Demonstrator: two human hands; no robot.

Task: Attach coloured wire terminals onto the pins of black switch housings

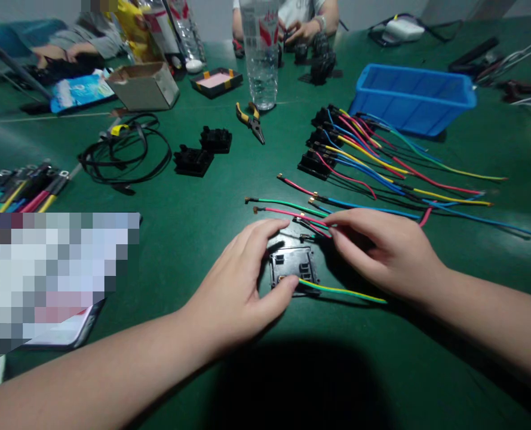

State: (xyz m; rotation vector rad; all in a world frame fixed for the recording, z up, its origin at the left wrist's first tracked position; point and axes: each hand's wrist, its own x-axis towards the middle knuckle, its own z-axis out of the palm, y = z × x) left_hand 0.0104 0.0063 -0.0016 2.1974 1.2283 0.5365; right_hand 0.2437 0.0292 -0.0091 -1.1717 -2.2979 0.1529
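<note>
My left hand (247, 275) curls around a black connector block (294, 267) on the green table (193, 227), thumb on its front edge and fingers over its back. A yellow-green wire (346, 291) runs out of the block to the right. My right hand (377, 251) lies just right of the block, fingertips pinching the end of a red wire (310, 224). Loose green (287, 205), red and blue (364, 207) wires lie just beyond both hands.
Finished black blocks with coloured wires (359, 155) fan out at right before a blue bin (413, 98). Two black blocks (202, 152), pliers (251, 119), a water bottle (260, 54), a cable coil (122, 152) and a cardboard box (144, 86) sit further back. Other people's hands work at the far edge.
</note>
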